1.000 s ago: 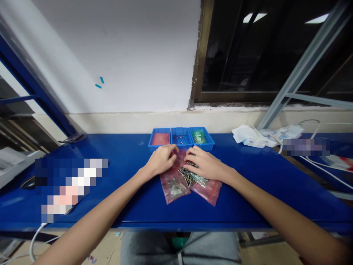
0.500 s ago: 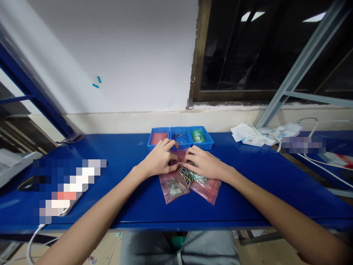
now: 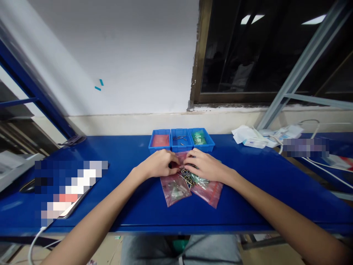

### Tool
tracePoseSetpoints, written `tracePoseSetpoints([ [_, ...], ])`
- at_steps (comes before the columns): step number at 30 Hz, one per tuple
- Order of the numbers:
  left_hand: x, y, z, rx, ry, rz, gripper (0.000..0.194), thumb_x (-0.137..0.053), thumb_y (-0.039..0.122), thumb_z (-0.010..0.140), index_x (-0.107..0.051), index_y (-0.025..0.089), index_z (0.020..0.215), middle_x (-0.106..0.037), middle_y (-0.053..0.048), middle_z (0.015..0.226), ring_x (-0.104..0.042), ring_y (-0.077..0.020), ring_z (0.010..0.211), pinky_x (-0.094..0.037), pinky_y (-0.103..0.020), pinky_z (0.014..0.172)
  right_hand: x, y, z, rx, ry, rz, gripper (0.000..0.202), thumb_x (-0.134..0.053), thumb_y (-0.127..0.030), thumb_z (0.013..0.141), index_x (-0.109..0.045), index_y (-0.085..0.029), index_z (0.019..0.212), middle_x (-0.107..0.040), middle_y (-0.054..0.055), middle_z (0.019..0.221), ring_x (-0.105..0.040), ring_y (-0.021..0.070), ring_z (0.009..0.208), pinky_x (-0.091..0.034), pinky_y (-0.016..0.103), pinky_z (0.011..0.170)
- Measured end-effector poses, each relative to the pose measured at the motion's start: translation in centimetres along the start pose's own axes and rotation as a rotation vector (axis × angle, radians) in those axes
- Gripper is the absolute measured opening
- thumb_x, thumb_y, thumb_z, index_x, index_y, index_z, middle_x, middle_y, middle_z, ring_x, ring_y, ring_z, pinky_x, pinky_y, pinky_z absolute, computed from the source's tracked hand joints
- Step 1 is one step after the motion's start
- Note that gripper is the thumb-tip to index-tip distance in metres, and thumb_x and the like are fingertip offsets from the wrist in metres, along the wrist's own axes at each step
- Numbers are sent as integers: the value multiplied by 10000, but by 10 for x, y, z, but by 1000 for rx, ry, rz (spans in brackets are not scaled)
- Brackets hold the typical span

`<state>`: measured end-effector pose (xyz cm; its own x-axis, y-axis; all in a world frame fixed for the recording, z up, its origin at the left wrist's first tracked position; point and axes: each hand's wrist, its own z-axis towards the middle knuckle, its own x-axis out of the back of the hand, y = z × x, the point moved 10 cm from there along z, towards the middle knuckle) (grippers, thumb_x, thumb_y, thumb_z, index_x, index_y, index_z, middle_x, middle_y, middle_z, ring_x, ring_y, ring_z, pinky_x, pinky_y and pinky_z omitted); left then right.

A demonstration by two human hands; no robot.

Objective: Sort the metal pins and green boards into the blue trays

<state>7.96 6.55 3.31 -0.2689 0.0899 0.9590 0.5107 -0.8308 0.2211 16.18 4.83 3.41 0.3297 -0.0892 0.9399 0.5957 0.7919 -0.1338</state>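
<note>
My left hand (image 3: 161, 163) has its fingers curled in, with thumb and forefinger closing at the edge of a pink plastic bag (image 3: 182, 156). From the other side, the bent fingers of my right hand (image 3: 205, 166) press on the same bag; its thumb is hidden. Under and between my hands lies a pile of metal screws (image 3: 188, 179), with small clear-green packets (image 3: 200, 181) beside it. Nearer to me, a pink bag with pale pieces inside (image 3: 176, 191) lies left of the pile, and a pink zip bag (image 3: 211, 193) lies right of it.
Behind my hands stand three blue bins: one with pink bags (image 3: 160, 140), one with a few screws (image 3: 180, 148), one with green packets (image 3: 199, 137). A phone-like device (image 3: 73, 208) with a cable is at left. White papers (image 3: 249, 136) and cables lie at right.
My left hand's raised fingers have come down and curled in toward the pink bag. My right hand stays nearly in place. The view has shifted slightly.
</note>
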Motion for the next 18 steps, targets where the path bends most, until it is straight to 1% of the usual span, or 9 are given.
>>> tracePoseSetpoints([
  [3,1,-3,-2,-1,-5,-97,209,-602,219,871,-728,206,1038,-730,-38,1021,-676,-165,888,-506,-289,829,0,-2,0,16,-1,9,262,-487,-317,1006,-717,-196,1036,-631,97,1014,-556,230,1005,-473,388,886],
  [8,2,-12,-2,24,44,-136,319,-702,212,763,-706,185,1081,-698,-60,1051,-661,-193,917,-524,-323,843,0,-2,0,25,0,18,276,-480,-309,1007,-732,-200,1037,-642,94,1023,-560,229,1005,-477,396,900],
  [10,1,-15,-2,23,45,-158,317,-716,224,769,-705,184,1083,-691,-60,1046,-658,-191,914,-528,-326,844,-1,-2,0,28,0,20,275,-477,-297,1007,-734,-201,1028,-647,91,1019,-562,227,1000,-476,397,902],
  [13,-2,-16,-1,9,16,-183,289,-728,239,800,-708,189,1085,-686,-56,1035,-656,-182,912,-527,-317,844,-1,-3,0,28,-1,24,268,-477,-280,1006,-733,-205,1028,-647,86,1035,-565,223,1008,-472,392,907],
  [18,-1,-15,-2,4,-26,-189,312,-755,221,797,-709,194,1105,-687,-62,1059,-655,-189,950,-521,-319,868,-3,-5,0,48,-20,42,269,-476,-269,1005,-723,-221,1099,-637,85,1063,-562,219,1023,-468,395,921],
])
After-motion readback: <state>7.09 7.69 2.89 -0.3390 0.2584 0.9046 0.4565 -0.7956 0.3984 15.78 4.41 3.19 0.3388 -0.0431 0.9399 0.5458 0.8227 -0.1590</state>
